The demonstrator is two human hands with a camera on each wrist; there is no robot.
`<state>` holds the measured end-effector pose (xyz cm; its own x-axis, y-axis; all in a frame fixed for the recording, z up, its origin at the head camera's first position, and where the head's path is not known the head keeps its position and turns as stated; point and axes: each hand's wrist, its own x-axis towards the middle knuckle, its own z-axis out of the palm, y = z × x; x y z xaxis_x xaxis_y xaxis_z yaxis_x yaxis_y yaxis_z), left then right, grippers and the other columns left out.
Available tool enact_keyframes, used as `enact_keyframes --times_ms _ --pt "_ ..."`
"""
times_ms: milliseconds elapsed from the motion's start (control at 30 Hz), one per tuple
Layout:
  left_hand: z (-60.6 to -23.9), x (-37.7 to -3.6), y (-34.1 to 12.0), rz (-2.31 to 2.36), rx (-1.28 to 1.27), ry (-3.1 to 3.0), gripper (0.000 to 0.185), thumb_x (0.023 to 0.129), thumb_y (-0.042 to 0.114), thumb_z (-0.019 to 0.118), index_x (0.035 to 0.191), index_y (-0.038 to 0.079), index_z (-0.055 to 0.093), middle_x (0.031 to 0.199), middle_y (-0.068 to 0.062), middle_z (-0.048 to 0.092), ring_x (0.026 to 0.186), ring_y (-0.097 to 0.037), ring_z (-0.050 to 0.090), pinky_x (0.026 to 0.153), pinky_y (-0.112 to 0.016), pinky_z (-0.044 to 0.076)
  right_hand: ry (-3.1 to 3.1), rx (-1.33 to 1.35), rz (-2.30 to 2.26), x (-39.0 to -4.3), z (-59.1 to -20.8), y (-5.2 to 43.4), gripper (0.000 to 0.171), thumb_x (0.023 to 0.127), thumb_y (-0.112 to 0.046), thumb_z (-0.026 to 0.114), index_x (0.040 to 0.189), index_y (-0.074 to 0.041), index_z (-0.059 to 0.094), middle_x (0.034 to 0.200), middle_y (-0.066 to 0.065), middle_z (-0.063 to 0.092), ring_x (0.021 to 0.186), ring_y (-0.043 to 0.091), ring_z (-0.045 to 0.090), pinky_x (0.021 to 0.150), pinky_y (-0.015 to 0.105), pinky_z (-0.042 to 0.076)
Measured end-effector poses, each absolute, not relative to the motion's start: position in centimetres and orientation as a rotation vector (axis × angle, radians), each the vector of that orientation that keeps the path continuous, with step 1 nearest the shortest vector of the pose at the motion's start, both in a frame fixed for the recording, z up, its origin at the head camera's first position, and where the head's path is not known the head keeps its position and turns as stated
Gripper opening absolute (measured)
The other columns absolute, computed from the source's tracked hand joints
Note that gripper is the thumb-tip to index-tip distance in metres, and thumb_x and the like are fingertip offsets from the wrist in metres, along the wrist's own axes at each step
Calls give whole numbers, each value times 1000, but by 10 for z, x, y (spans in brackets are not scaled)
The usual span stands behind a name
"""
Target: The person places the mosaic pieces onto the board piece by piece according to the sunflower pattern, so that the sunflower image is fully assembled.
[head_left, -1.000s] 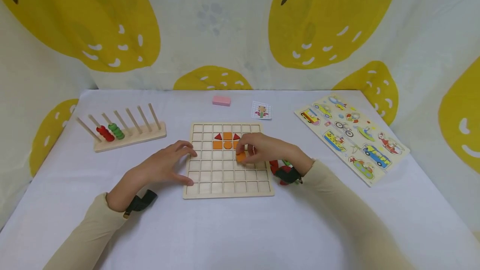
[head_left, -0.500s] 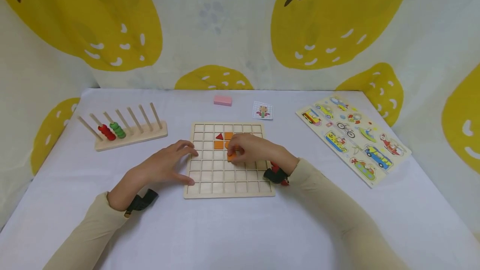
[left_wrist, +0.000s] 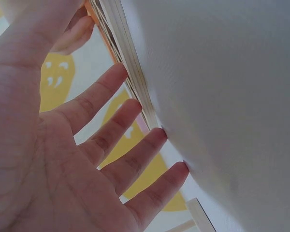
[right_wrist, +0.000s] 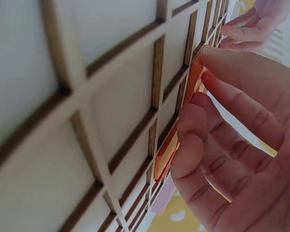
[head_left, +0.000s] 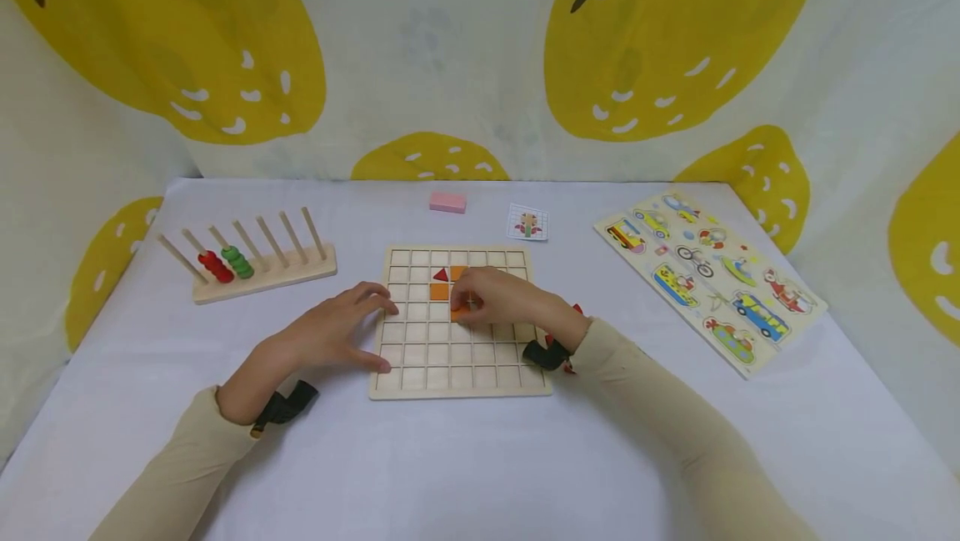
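A wooden grid board point(head_left: 420, 355) lies flat in the middle of the table. My right hand point(head_left: 498, 295) is over its upper middle and pinches an orange square tile point(head_left: 458, 315) at a cell there; whether the tile lies flat in the cell cannot be told. Beyond the fingers, an orange tile point(head_left: 439, 292), another orange tile point(head_left: 457, 273) and a red triangle tile point(head_left: 440, 275) sit in cells; my right hand covers others. At the board's left edge my left hand point(head_left: 330, 324) rests with fingers spread; its fingertips point(left_wrist: 120, 70) touch the edge in the left wrist view.
A bead rack point(head_left: 262, 274) with red and green beads stands at the left. Behind the board are a pink block point(head_left: 447, 202) and a pattern card point(head_left: 528, 222). A vehicle picture puzzle point(head_left: 708, 274) lies at the right. Red pieces point(head_left: 577, 308) are partly hidden beside my right wrist.
My right hand has moved left across the board with the orange square tile, now covering the orange circle and right-hand tiles. My left hand stays at the board's edge.
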<state>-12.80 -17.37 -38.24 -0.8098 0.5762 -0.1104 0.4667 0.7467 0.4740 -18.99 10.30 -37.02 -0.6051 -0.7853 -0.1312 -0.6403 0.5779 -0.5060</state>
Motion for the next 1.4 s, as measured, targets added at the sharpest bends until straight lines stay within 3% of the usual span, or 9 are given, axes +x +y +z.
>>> enact_keyframes --times_ms 667,1000,1400 --pt "-383 -127 -173 634 815 2697 72 72 53 81 127 14 56 141 -13 43 130 -39 43 102 -59 39 2426 -1190 -638 -191 -370 114 11 90 -15 70 99 -9 70 95 3 60 81 18 52 72 23 43" --pt "-383 -128 -173 637 794 2707 70 72 47 84 127 14 55 143 -12 42 130 -39 43 102 -58 39 2435 -1091 -723 -196 -357 150 14 91 -13 69 102 -5 69 101 6 63 77 14 54 70 25 48" --pt "-384 -128 -173 632 806 2709 71 72 48 83 128 14 55 143 -12 42 131 -39 43 101 -59 38 2506 -928 -736 -198 -351 196 14 89 -11 70 102 -5 70 100 6 63 83 19 56 71 28 50"
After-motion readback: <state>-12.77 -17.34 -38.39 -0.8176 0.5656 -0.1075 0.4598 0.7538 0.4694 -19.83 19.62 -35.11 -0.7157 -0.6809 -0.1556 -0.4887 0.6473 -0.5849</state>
